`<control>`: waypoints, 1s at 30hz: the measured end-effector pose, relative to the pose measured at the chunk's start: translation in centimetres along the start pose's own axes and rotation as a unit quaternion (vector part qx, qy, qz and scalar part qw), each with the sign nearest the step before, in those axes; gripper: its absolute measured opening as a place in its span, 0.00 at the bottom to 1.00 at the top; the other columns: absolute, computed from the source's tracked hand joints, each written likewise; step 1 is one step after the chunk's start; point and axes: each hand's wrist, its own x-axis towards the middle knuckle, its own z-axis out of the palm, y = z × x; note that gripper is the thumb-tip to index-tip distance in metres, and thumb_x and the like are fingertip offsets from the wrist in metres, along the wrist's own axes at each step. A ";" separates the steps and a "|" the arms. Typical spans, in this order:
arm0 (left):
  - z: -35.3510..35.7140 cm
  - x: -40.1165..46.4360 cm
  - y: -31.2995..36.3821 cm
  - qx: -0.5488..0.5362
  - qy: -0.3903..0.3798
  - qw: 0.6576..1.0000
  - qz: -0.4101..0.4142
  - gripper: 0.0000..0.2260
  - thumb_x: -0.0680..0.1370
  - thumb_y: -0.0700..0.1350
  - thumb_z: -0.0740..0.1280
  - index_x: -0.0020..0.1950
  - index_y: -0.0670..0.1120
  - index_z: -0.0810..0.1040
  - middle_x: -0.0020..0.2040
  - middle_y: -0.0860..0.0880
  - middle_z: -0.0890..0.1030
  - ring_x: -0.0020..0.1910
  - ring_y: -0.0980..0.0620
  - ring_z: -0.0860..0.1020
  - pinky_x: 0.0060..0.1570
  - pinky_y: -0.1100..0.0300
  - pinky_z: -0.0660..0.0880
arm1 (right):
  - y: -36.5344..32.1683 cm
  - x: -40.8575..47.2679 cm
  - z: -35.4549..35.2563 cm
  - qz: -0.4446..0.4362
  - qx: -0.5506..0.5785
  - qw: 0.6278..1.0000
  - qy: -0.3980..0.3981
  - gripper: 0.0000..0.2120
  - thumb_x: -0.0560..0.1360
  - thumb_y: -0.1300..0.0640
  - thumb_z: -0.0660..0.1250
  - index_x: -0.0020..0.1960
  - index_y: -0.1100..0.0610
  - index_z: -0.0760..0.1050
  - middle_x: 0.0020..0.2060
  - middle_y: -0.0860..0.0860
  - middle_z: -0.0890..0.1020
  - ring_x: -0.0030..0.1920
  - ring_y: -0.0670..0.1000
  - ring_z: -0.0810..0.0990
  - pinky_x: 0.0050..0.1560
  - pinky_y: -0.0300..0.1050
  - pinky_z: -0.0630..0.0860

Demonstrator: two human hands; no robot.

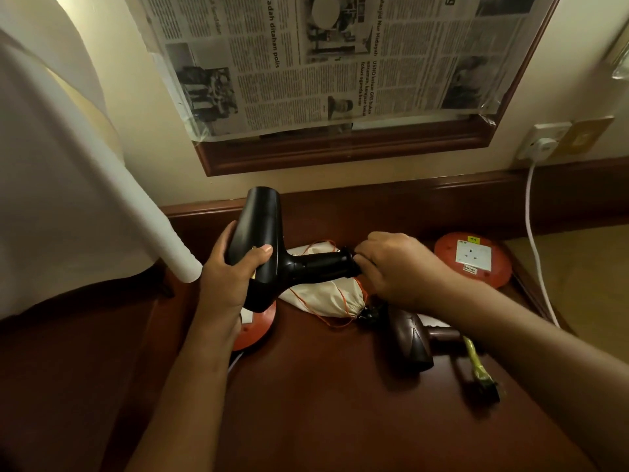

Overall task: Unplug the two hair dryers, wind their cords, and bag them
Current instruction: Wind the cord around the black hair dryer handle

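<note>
Left hand [227, 274] grips black dryer's [272, 253] barrel; right hand [396, 267] pinches its handle end.

Left hand [235, 267] gripping with thumb on top, right hand [394, 267] curled, pinching, forearms extended

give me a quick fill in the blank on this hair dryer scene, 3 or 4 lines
1. The left hand grips the black hair dryer by its ____.
2. The right hand works at the end of that dryer's ____.
3. The cream drawstring bag has a cord coloured ____.
4. The brown hair dryer lies on the ____ desk.

Missing words: barrel; handle; orange; wooden
</note>
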 end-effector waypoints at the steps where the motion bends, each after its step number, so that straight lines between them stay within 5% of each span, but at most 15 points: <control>1: 0.0 0.0 -0.1 -0.003 0.006 1.000 0.004 0.29 0.71 0.44 0.74 0.70 0.54 0.69 0.59 0.48 0.79 0.56 0.47 0.79 0.60 0.46 0.76 | -0.3 -0.4 0.5 0.012 0.017 1.000 0.007 0.12 0.80 0.55 0.55 0.52 0.58 0.76 0.44 0.51 0.75 0.44 0.55 0.77 0.46 0.52 0.76; 7: 0.2 -0.4 -0.3 0.007 0.021 0.999 0.033 0.30 0.71 0.43 0.73 0.71 0.56 0.68 0.62 0.49 0.77 0.59 0.48 0.77 0.59 0.47 0.76 | -1.3 -2.1 2.7 0.063 0.070 0.995 0.034 0.13 0.80 0.60 0.55 0.61 0.61 0.73 0.48 0.55 0.75 0.44 0.58 0.76 0.45 0.55 0.75; 14: 0.3 -0.5 0.2 0.034 -0.002 0.998 0.050 0.31 0.71 0.45 0.74 0.72 0.56 0.68 0.62 0.50 0.77 0.59 0.49 0.77 0.59 0.49 0.76 | -0.8 -2.6 2.3 0.051 0.086 0.993 0.058 0.13 0.79 0.61 0.56 0.58 0.60 0.76 0.42 0.52 0.75 0.39 0.55 0.76 0.40 0.52 0.75; 20: 0.3 -0.5 0.0 -0.064 0.025 0.998 -0.012 0.28 0.69 0.46 0.74 0.68 0.56 0.72 0.59 0.48 0.78 0.56 0.45 0.79 0.56 0.46 0.78 | -1.0 -3.0 3.2 0.077 0.170 0.973 0.133 0.12 0.81 0.60 0.56 0.55 0.62 0.77 0.41 0.52 0.78 0.40 0.51 0.77 0.42 0.51 0.74; 22: 0.3 -0.5 -0.2 -0.098 0.034 0.994 -0.033 0.29 0.69 0.45 0.74 0.69 0.55 0.72 0.60 0.47 0.78 0.57 0.44 0.79 0.54 0.46 0.79 | -1.4 -3.2 4.3 0.142 0.358 0.912 0.139 0.11 0.81 0.60 0.56 0.52 0.59 0.77 0.34 0.49 0.76 0.31 0.45 0.73 0.33 0.43 0.70; 25: 0.2 -0.4 -0.4 -0.154 0.027 0.986 -0.056 0.29 0.69 0.42 0.74 0.69 0.52 0.72 0.59 0.45 0.79 0.56 0.44 0.80 0.50 0.48 0.79 | -2.0 -3.4 5.5 0.211 0.640 0.736 0.063 0.12 0.82 0.57 0.55 0.47 0.60 0.75 0.31 0.52 0.71 0.26 0.46 0.64 0.26 0.39 0.61; 26: 0.1 -0.5 -0.3 -0.164 0.020 0.984 -0.062 0.28 0.69 0.41 0.73 0.69 0.51 0.72 0.59 0.45 0.79 0.55 0.44 0.81 0.48 0.50 0.80 | -1.9 -3.5 5.7 0.219 0.674 0.705 0.024 0.13 0.82 0.55 0.56 0.45 0.60 0.74 0.30 0.53 0.70 0.26 0.47 0.64 0.25 0.39 0.60; 30: -0.3 -0.4 0.1 -0.203 0.002 0.976 -0.084 0.28 0.66 0.45 0.73 0.66 0.51 0.75 0.60 0.42 0.79 0.56 0.42 0.80 0.41 0.53 0.80 | -1.2 -3.6 5.4 0.232 0.663 0.693 -0.163 0.28 0.77 0.36 0.53 0.39 0.60 0.72 0.25 0.53 0.63 0.24 0.50 0.58 0.24 0.39 0.57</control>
